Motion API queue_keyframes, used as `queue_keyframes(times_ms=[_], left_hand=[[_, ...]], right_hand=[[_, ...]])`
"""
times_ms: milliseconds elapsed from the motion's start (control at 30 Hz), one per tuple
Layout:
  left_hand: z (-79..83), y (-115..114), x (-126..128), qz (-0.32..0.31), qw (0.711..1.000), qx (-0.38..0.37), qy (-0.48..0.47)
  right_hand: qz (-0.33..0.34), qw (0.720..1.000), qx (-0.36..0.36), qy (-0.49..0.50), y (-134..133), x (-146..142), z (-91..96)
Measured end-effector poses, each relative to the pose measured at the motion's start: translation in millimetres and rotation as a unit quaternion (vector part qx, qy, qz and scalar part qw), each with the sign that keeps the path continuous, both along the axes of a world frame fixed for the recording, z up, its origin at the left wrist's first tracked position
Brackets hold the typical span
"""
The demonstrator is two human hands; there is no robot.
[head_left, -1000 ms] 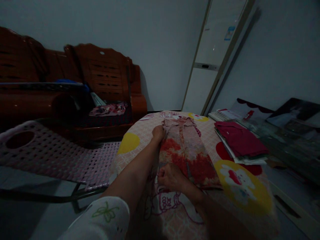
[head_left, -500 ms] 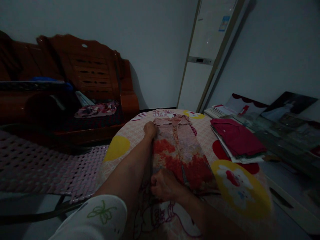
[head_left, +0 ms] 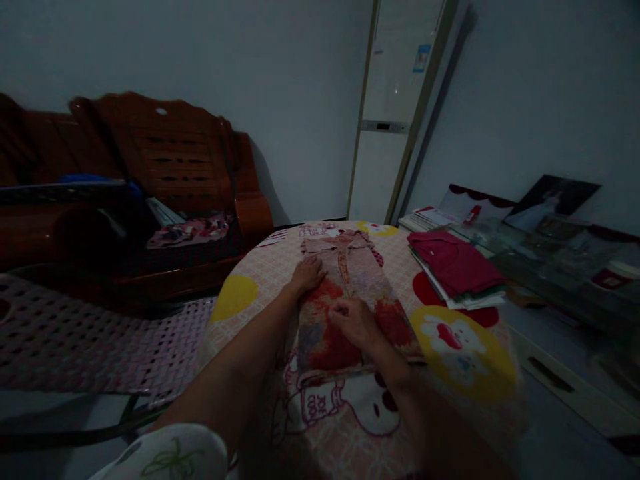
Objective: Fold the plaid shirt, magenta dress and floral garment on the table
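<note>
A short-sleeved shirt [head_left: 320, 333], pale pink at the top with red and grey blotches below, lies front up on the table. Its collar end points away from me and a patterned strip runs down the middle. My left hand [head_left: 309, 275] rests flat on the shirt's upper left side, fingers stretched out. Over the middle of the shirt is my right hand [head_left: 353, 320], its fingers curled closed near the front strip. Whether cloth is pinched in them is hidden.
The round table wears a cartoon-print tablecloth [head_left: 235, 298]. Folded dark pink clothing [head_left: 457, 263] lies stacked at the right, beside a glass-topped cabinet [head_left: 545, 267]. A woven chair [head_left: 165, 340] stands left, a wooden sofa [head_left: 175, 153] behind it, a tall white air conditioner [head_left: 377, 167] at the back.
My left hand has gone from closed at the shirt's left edge to flat on the cloth. My right hand has moved from the lower left edge up to the middle. The view has shifted slightly.
</note>
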State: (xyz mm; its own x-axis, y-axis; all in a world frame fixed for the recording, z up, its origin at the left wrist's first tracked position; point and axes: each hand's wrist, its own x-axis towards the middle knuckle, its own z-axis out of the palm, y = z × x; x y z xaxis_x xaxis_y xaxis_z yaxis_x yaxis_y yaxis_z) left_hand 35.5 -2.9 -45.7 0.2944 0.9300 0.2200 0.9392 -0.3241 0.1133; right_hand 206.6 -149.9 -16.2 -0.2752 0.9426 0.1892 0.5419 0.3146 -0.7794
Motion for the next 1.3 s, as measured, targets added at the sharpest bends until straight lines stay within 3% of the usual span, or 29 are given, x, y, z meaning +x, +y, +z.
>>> queue_keyframes(times_ms=[133,267,433,633,800,1067,1300], left_hand=[[13.2,-4,7,0.026,1.000,0.004,0.000],[20.1,2,36,-0.054,0.998,0.014,-0.039],[10.2,22,73,-0.098,0.994,-0.049,-0.017],[-4.3,24,83,-0.084,0.996,-0.016,-0.023],[-13.1,-18,71,-0.126,0.990,0.014,-0.059],[-20.5,-115,44,-0.217,0.968,-0.023,-0.123],[-17.5,-178,32,-0.310,0.945,-0.083,-0.063]], right_hand=[[-0.089,0.988,0.072,-0.101,22,58,-2.8],[-0.057,0.957,0.130,-0.253,28,105,-31.0],[-0.062,0.935,0.123,-0.326,25,115,-58.4],[-0.053,0.928,0.133,-0.345,20,111,-53.4],[-0.058,0.929,0.138,-0.338,21,109,-51.5],[0.052,0.951,0.205,-0.226,10,113,-40.5],[0.152,0.963,0.111,-0.192,-41,140,-32.5]])
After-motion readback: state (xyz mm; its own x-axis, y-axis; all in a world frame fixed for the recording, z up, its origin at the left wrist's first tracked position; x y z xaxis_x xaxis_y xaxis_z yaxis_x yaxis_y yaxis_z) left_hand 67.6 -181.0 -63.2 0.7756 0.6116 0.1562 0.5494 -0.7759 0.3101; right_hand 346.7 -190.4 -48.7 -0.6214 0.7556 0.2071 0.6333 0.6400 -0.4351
